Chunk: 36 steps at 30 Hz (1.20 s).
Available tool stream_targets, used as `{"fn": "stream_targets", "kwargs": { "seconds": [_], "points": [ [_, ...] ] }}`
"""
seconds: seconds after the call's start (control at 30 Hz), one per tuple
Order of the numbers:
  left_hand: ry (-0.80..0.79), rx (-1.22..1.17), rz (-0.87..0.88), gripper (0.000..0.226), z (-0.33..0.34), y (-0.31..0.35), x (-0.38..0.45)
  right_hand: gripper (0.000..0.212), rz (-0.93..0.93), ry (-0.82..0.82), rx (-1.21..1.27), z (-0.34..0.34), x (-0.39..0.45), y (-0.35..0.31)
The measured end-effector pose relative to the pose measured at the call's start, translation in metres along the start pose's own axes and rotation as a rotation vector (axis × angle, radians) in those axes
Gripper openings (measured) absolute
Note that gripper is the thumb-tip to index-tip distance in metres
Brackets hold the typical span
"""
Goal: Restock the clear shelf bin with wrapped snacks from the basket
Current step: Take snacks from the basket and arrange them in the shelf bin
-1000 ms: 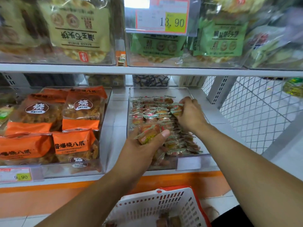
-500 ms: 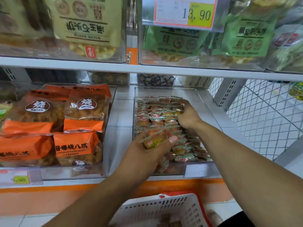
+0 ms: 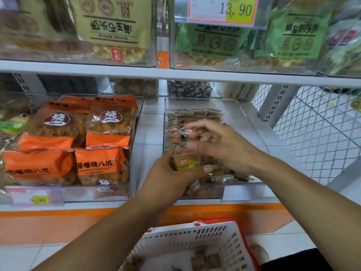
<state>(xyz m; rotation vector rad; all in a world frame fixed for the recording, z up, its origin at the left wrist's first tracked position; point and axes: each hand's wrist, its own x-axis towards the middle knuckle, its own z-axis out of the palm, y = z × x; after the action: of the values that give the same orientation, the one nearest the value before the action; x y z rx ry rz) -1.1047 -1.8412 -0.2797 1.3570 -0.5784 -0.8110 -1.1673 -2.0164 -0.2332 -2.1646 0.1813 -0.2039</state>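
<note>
since a moment ago my right hand (image 3: 220, 145) left the back rows and came toward my left hand (image 3: 172, 173), fingers loosely spread, blurred. left hand holds wrapped snacks (image 3: 185, 163) over the clear bin (image 3: 244, 189); basket (image 3: 195, 239) is below.

Clear glossy plastic shelf bin (image 3: 252, 122); shiny crinkled film on wrapped snacks (image 3: 176, 134). Matt white slotted plastic basket (image 3: 187, 237) with red rim. Smooth painted metal shelf (image 3: 152, 112), wire mesh panel (image 3: 316, 122). Glossy orange snack bags (image 3: 97, 165); paper price tag (image 3: 222, 9).
</note>
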Motion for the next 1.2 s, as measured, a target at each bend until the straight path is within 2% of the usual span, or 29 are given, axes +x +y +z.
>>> {"fn": "stream_targets", "kwargs": {
  "seconds": [0.07,0.23,0.47,0.63,0.7,0.77,0.87,1.0,1.1,1.2],
  "points": [
    [0.018,0.043,0.033,0.052,-0.001,-0.002,0.0,0.054,-0.035,-0.116,-0.06,0.008,-0.019,-0.003],
    [0.005,0.053,0.011,0.059,0.0,-0.006,0.0,0.043,0.04,-0.083,0.135,0.013,-0.024,-0.002],
    [0.112,-0.217,-0.051,0.028,0.003,0.001,0.005,0.04,0.335,0.052,0.56,0.023,-0.02,-0.005],
    [0.162,-0.174,0.037,0.027,0.003,0.008,0.002,0.037,0.275,-0.04,0.697,0.014,-0.022,-0.01],
    [0.182,-0.167,0.078,0.035,0.001,0.012,0.0,0.04,0.24,-0.059,0.69,0.011,-0.023,-0.01],
    [0.195,-0.168,0.105,0.036,0.0,0.013,0.0,0.043,0.246,-0.017,0.692,0.012,-0.024,-0.008],
    [0.207,-0.209,0.107,0.022,-0.002,0.013,0.001,0.033,0.281,0.0,0.769,0.018,-0.023,-0.006],
    [0.21,-0.224,0.098,0.014,-0.005,0.012,0.004,0.031,0.378,-0.014,0.989,0.029,-0.023,-0.008],
    [0.211,-0.23,0.082,0.018,-0.007,0.01,0.006,0.028,0.389,0.016,1.103,0.033,-0.022,-0.009],
    [0.202,-0.218,0.076,0.025,-0.008,0.011,0.007,0.029,0.387,0.049,1.114,0.031,-0.02,-0.009]
  ]
}}
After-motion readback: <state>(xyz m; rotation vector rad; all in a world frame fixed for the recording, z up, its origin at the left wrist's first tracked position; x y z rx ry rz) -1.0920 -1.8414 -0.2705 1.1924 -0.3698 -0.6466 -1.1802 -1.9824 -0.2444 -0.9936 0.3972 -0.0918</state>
